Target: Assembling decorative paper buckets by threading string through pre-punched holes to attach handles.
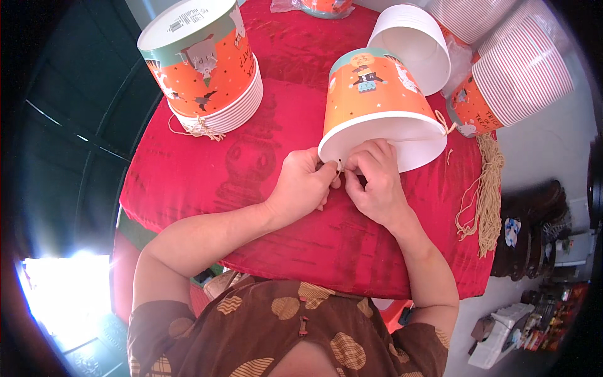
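The person's brown patterned top (289, 333) fills the lower edge of the view, and both bare forearms reach up from it over the bench (188, 182), which is covered in a red cloth.

The left hand (304, 185) is curled narrow, its fingertips pinched at the near rim of an orange paper bucket (377, 94). The right hand (375, 179) is closed the same way, thumb and forefinger pressed together just beside the left hand's, touching the same part of the rim. Between the two sets of fingertips a small bit of pale string (340, 166) shows; how it is fastened there is too small to tell.

The bucket lies tilted on its side in the middle of the bench, white rim toward the person, its printed cartoon figures facing up. A short end of cord (445, 122) sticks out at the rim's right side.

To the left, well apart, a stack of like buckets (204, 69) stands upside down, cords trailing at its base. Behind the held bucket lies a white nested stack (414, 38), open mouth visible, and to the right another nested stack (515, 75) on its side. A bundle of tan strings (487, 188) hangs over the bench's right edge.
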The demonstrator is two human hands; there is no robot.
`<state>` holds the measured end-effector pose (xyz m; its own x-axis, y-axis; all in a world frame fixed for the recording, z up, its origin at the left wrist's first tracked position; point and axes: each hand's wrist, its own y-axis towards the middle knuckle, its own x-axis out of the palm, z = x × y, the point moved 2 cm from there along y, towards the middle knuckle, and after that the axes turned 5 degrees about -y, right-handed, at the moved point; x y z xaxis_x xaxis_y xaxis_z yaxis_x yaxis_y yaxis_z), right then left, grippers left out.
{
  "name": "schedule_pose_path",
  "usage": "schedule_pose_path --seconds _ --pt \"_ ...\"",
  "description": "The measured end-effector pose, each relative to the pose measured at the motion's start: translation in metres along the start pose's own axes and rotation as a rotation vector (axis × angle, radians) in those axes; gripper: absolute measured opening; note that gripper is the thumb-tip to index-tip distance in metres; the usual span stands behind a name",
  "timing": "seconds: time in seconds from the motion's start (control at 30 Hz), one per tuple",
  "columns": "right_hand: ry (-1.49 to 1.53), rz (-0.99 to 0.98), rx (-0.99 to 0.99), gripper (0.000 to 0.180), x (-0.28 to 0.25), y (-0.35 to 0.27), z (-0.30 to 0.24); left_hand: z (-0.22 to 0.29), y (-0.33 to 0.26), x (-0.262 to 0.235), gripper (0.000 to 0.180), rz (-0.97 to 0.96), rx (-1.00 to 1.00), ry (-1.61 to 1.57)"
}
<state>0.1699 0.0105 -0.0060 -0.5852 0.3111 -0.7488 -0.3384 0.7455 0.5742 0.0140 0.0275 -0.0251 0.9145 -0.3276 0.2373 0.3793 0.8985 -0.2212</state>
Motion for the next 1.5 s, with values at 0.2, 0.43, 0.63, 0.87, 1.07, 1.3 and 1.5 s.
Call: schedule_pose_path --seconds 0.2,0.43,0.63,0.87,1.07,1.3,1.5 --pt "0.040 -0.018 0.054 0.019 -0.0005 -0.0009 0.0024 -0.0014 -0.0002 0.0007 0.018 -0.008 0.033 0.053" --pt "0.005 -0.015 0.011 0.022 0.0016 -0.0017 0.0039 0.0001 0.0002 0.0010 0.017 -0.006 0.041 0.045" --pt "-0.009 0.021 -0.033 0.024 0.0011 -0.0010 0.0027 -0.0002 0.0011 0.0006 0.017 -0.007 0.023 0.022" --pt "-0.041 0.034 -0.061 0.025 0.0003 -0.0004 0.0027 0.0022 0.0008 -0.0004 0.016 -0.015 0.009 -0.014" --pt "0.010 0.022 -0.046 0.024 -0.0013 -0.0008 0.0042 0.0026 0.0006 -0.0009 0.016 -0.010 -0.014 -0.017" --pt "0.057 0.043 -0.025 0.024 -0.0032 -0.0001 0.0059 0.0031 -0.0002 0.0006 0.016 -0.017 -0.024 -0.027" --pt "0.029 -0.010 -0.004 0.022 -0.0023 0.0002 0.0012 0.0017 -0.0009 0.0009 0.017 -0.017 -0.005 0.006"
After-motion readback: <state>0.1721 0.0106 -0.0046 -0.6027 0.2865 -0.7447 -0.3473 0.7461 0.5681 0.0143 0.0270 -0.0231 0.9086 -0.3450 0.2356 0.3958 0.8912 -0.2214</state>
